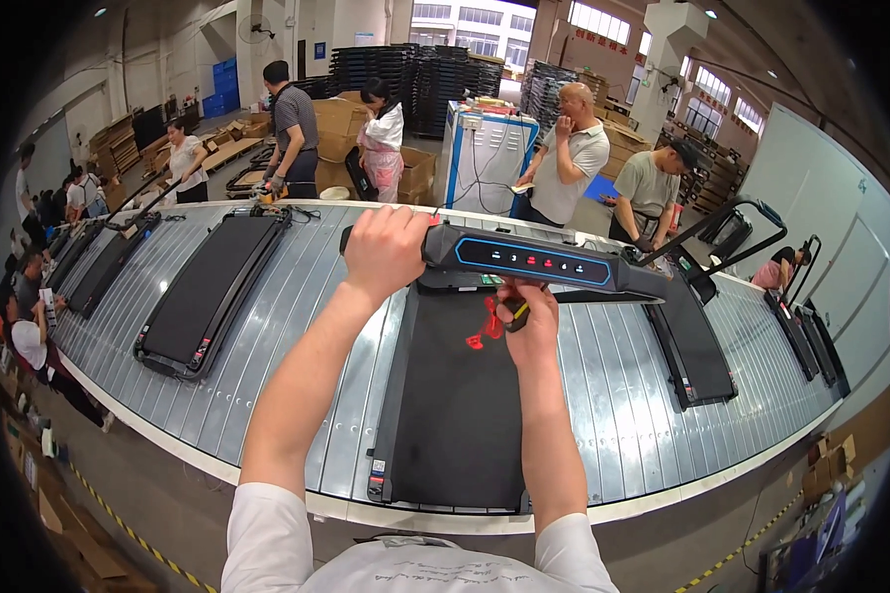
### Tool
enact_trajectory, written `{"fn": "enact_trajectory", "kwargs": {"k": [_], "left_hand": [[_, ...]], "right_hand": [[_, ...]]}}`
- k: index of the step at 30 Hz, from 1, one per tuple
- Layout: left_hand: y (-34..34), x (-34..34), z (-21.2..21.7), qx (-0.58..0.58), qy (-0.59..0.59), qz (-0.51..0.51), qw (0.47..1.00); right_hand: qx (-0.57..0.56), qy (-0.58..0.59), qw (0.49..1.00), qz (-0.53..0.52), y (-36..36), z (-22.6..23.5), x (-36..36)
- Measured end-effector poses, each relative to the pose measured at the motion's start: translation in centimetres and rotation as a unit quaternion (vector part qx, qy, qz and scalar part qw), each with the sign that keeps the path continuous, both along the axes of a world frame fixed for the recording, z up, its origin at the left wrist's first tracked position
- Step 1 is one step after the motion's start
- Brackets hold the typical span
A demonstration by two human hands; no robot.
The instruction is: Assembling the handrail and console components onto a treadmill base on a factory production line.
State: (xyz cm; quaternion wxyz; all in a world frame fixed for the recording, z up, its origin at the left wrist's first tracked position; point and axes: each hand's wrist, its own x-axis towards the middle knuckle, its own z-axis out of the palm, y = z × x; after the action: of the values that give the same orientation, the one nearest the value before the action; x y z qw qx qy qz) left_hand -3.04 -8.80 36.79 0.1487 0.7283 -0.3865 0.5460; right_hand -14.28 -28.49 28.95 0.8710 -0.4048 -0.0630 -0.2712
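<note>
A black treadmill console (465,253) with a blue-outlined panel and lit marks spans the space in front of me, tilted down to the right. Closed over its left end is my left hand (386,247). Just under the console's middle, my right hand (532,331) is closed around a black-and-yellow handled tool (515,314); its working end is hidden. A red cord with a red clip (483,331) dangles beside those fingers. Below lies a treadmill (455,405) with a flat black belt, partly covered by my right forearm.
The treadmill rests on a silver slatted conveyor (603,435) with a pale rim. More treadmills lie left (213,287) and right (692,341), one with a raised handrail (752,247). Several people work along the far side. A white-and-blue cabinet (485,158) stands beyond.
</note>
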Motion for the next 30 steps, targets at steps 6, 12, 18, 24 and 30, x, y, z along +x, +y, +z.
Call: {"fn": "enact_trajectory", "kwargs": {"k": [6,12,18,24,30], "left_hand": [[0.5,0.5,-0.3,-0.009,-0.010,-0.009,1.000],[1.0,1.6,-0.5,-0.019,-0.019,-0.030,0.999],[1.8,1.8,-0.3,0.002,0.012,-0.035,0.999],[1.3,-2.2,1.0,0.064,0.044,-0.056,0.995],[-3.4,-5.2,-1.9,0.067,0.022,-0.212,0.975]], "right_hand": [[0.196,-0.034,0.952,0.235,1.3,1.2,-0.1],[0.216,0.010,0.937,0.275,2.5,1.6,1.7],[0.188,0.028,0.954,0.230,2.3,2.2,1.9],[0.123,0.022,0.992,-0.024,-4.3,-1.9,-0.5],[0.059,0.120,0.974,-0.185,-7.5,-12.0,-6.2]]}}
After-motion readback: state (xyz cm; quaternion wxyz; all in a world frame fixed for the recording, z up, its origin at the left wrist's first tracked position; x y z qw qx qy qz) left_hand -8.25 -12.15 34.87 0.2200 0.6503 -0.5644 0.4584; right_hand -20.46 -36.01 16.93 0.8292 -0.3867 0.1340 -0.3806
